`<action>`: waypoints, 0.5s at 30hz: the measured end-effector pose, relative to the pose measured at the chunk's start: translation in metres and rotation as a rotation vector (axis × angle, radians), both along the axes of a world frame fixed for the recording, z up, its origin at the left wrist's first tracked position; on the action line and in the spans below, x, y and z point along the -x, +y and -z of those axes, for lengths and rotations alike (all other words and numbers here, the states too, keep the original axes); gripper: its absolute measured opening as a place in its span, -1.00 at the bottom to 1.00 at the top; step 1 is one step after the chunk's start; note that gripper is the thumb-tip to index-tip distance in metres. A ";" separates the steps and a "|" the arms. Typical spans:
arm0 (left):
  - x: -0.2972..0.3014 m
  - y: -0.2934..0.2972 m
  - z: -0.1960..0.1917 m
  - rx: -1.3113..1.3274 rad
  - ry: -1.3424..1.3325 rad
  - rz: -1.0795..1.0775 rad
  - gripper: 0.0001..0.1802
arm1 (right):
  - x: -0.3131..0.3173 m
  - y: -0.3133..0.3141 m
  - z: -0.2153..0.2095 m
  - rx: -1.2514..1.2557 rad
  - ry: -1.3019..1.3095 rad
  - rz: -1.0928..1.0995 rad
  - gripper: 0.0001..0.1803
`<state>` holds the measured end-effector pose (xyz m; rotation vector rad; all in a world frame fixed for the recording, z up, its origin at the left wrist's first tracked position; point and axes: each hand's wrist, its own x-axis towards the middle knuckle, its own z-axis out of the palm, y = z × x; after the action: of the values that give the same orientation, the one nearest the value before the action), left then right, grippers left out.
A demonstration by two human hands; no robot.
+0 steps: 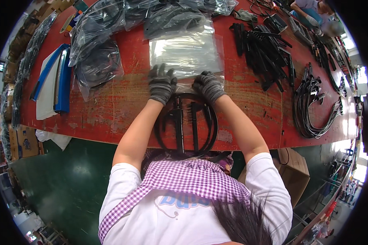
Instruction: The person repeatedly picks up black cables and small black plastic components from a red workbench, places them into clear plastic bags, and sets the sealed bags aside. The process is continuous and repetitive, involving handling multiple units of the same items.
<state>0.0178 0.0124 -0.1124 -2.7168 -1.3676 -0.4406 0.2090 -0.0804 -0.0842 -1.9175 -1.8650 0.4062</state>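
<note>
Bags of clear plastic (pixel 188 53) lie flat in a stack on the red table (pixel 249 108), straight ahead of the person, with glare across their top. They look light, limp and slippery, and the sheets probably cling together; a pinch at one near corner should part a single layer better than a flat palm would. The left hand (pixel 162 86), in a grey knit glove, reaches over the near left corner, fingers partly spread and thumb apart, with nothing visible in its grasp. The right hand (pixel 209 85), gloved alike, has its fingers curled in at the near right corner; whether they pinch any film I cannot tell.

Just below the hands, at the table's near edge, lies a black cable coil (pixel 215 124) with two black bars (pixel 179 122) inside it. The loops look springy and the bars stiff, so a hold across both together would likely keep the coil from opening.

Farther out, bagged coils (pixel 97 63) are heaped to the left and beyond, some overlapping the stack's far end. Beside them stands a blue holder (pixel 62 87). On the right lie loose black rods (pixel 265 57) and a cable bundle (pixel 308 118).
</note>
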 end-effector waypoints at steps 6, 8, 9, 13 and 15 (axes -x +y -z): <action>-0.010 0.005 -0.013 0.380 -0.154 0.325 -0.71 | -0.019 0.025 0.009 0.089 -0.035 -0.054 -0.70; -0.005 0.019 -0.011 0.468 -0.267 0.290 -0.81 | -0.023 0.028 0.007 0.102 0.034 -0.015 -0.69; -0.005 0.020 -0.013 0.457 -0.268 0.269 -0.84 | -0.024 0.030 0.006 0.131 0.009 -0.011 -0.71; -0.003 0.016 -0.033 0.168 -0.217 0.265 -0.83 | 0.010 0.009 -0.042 -0.304 -0.109 0.028 -0.67; -0.009 0.011 -0.034 0.114 -0.315 0.286 -0.81 | 0.030 0.000 -0.043 -0.497 -0.252 -0.092 -0.68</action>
<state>0.0272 0.0234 -0.0786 -3.0531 -1.0869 -0.8696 0.1788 -0.0808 -0.0411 -1.6012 -1.9786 -0.2678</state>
